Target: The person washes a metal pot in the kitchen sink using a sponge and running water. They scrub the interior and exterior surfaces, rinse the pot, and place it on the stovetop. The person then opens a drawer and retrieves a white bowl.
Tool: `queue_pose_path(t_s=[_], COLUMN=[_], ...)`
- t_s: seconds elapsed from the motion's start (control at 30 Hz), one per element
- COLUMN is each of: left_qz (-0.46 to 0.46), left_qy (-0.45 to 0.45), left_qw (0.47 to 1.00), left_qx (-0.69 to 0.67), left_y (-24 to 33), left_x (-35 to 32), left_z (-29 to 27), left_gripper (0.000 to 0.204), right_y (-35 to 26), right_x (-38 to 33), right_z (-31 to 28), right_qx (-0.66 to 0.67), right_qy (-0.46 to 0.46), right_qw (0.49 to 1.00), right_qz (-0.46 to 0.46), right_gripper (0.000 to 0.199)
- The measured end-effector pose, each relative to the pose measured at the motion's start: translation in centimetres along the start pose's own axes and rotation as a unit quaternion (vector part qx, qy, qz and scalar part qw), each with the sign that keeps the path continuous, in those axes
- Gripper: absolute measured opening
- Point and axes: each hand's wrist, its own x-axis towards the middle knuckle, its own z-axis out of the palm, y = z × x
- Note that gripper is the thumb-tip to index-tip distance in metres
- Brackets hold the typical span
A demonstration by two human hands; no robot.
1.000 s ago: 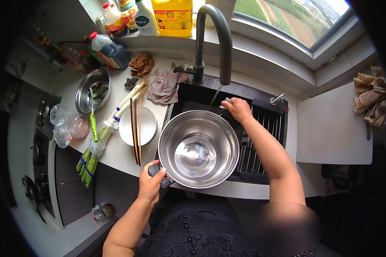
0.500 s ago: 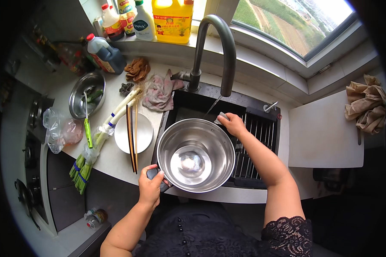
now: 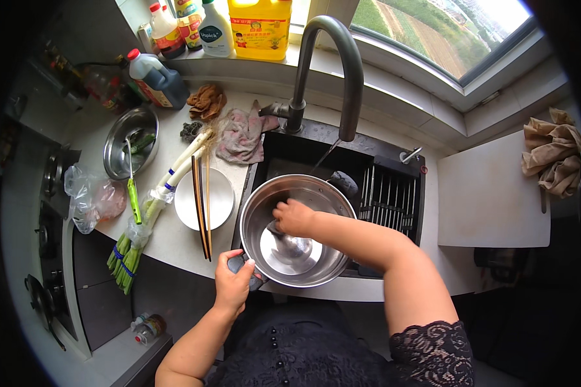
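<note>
A shiny stainless steel pot (image 3: 284,271) stands tilted slightly over the near part of the black sink (image 3: 284,151). My left hand (image 3: 232,277) is closed round the pot's dark grey near-left handle (image 3: 239,263). The far-right handle (image 3: 343,183) is free. Inside the pot is my right hand (image 3: 295,218), fingers curled down near the bottom. A small dark patch shows under its fingertips; I cannot tell whether it is a held thing or a reflection. Behind the pot, a thin stream of water (image 3: 326,155) runs from the grey tap (image 3: 352,84).
Left of the sink are a white bowl (image 3: 190,209) with chopsticks (image 3: 203,213) across it, leeks (image 3: 164,190), a metal basin (image 3: 115,164) and a pink cloth (image 3: 240,151). A drying rack (image 3: 390,209) covers the sink's right side; beyond it lies a white board (image 3: 490,206).
My right hand has let go of the far-right handle and moved left into the pot. My left hand keeps its hold; the pot has shifted slightly.
</note>
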Motion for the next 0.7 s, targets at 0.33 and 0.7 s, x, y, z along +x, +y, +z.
queue_pose_path(t_s=[0.33,0.7], left_qz=[-0.003,-0.030], left_qy=[-0.005,-0.026], left_qw=[1.000,0.999], left_qx=[-0.019,-0.031], left_y=[-0.5,-0.3], left_x=[-0.3,-0.3], left_z=[0.5,2.1], left_gripper=[0.033,0.039], right_y=[-6.6,5.1], right_x=[0.7,-3.7], right_z=[2.1,-1.9], right_qx=[0.417,-0.119], right_qy=[-0.241,0.051], right_qw=[0.876,0.983], right_qz=[-0.011,0.127], right_gripper=[0.034,0.011])
